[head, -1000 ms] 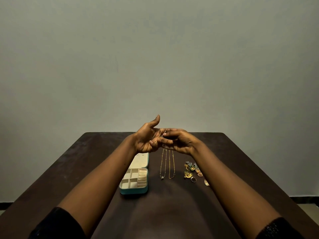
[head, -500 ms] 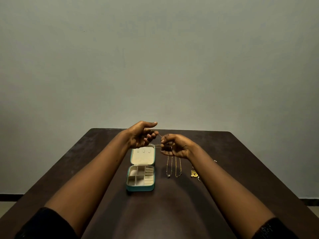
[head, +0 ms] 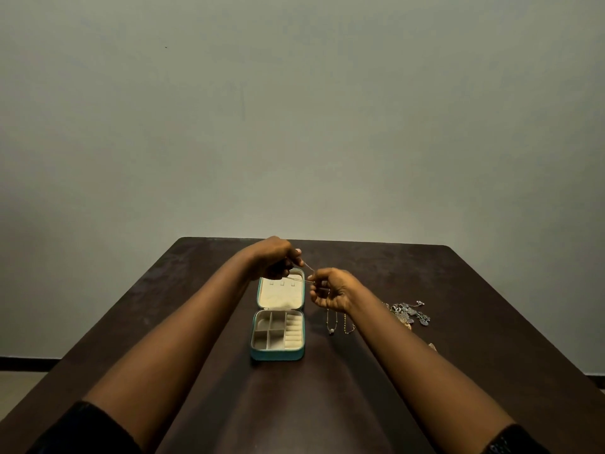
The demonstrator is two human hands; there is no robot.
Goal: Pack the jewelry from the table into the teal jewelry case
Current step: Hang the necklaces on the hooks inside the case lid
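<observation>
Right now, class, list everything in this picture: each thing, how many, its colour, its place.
Rectangular wooden table: one, dark brown, foreground.
Square teal jewelry case: one, cream lining, open, table centre.
Thin metal chain: one, pale, stretched between both hands.
Fine gold necklaces: two loops, right of case.
Ornate earring cluster: one, blue-grey, right of necklaces.
Small gold piece: one, beside right forearm.
Plain wall: grey, behind.
Left hand, right hand: pinching the chain.

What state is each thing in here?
teal jewelry case: open, compartments look empty.
left grip: pinches thin chain.
right grip: pinches thin chain.
thin chain: stretched between both grips.
two necklaces: lying on table.
jewelry cluster: lying on table.
</observation>
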